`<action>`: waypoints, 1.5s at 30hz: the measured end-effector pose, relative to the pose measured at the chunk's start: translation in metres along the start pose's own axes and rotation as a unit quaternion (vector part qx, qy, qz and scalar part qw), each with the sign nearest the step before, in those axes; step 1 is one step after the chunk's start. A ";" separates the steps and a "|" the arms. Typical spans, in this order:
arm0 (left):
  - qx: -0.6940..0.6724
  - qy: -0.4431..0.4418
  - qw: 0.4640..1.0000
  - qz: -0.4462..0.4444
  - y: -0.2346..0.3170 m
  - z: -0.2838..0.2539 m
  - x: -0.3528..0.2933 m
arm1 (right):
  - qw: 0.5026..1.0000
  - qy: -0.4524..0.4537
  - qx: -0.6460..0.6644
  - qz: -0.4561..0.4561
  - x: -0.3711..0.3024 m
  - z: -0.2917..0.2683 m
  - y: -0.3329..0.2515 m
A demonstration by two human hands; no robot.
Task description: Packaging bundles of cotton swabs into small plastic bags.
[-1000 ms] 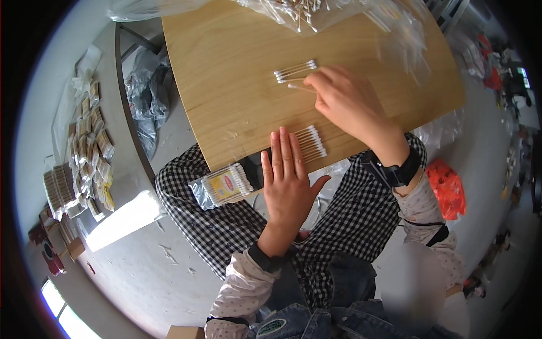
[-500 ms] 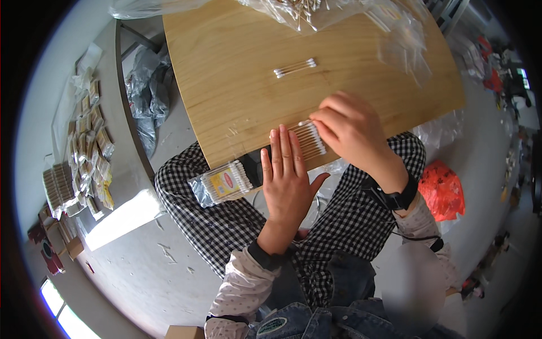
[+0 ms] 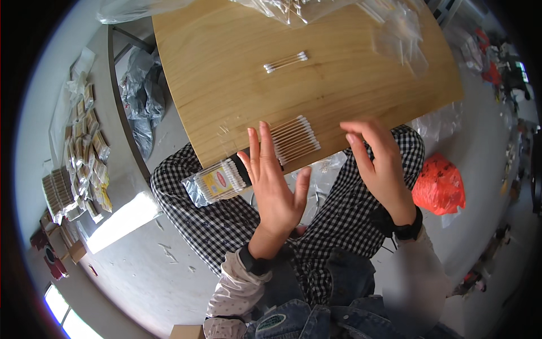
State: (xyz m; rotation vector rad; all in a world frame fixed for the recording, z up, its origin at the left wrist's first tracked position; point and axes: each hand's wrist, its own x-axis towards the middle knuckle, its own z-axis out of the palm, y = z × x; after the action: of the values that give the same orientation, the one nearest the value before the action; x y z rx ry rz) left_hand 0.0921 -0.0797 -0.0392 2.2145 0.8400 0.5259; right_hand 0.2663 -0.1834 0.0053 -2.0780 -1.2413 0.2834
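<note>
A neat row of cotton swabs point(image 3: 296, 141) lies side by side near the table's front edge, its left ends partly behind my fingers. My left hand point(image 3: 274, 189) hovers at the row's left end with fingers stretched and thumb apart, holding nothing. To the right of the row, my right hand point(image 3: 384, 169) is held with thumb and fingers apart, nothing between them. A clear packet of cotton swabs point(image 3: 217, 182) with a yellow label sits left of my left hand. Partly hidden under that hand is a black strip point(image 3: 244, 164). A few loose swabs point(image 3: 285, 62) lie farther back.
Plastic bags with swabs point(image 3: 291, 10) rest at the table's point(image 3: 220, 62) far edge. A red bag point(image 3: 439, 185) stands on the floor at right, a grey plastic bag point(image 3: 138, 96) left of the table. Many filled packets point(image 3: 84, 152) are piled at far left.
My right hand has drawn back to the right from the row's far end, and its pinch has opened. My left hand has lifted off the swabs and shifted slightly left.
</note>
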 end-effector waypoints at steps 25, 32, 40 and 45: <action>-0.499 0.190 0.840 -0.092 0.011 0.034 0.031 | 0.975 0.009 -0.165 -0.152 0.050 0.114 -0.011; -0.594 0.197 0.771 -0.120 0.008 0.015 0.032 | 0.972 0.023 -0.157 -0.171 0.056 0.117 -0.007; -0.193 0.291 0.927 -0.134 -0.053 -0.075 -0.003 | 0.978 0.020 -0.138 -0.153 0.052 0.127 -0.010; 0.099 0.116 0.961 -0.231 -0.086 -0.092 0.005 | 0.971 0.012 -0.134 -0.196 0.049 0.154 -0.048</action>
State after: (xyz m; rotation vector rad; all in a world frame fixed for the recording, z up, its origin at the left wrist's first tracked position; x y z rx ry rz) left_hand 0.0070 0.0134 -0.0394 2.0505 1.5433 0.4908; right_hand 0.1806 -0.0583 -0.0690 -1.9845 -1.7151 -0.0966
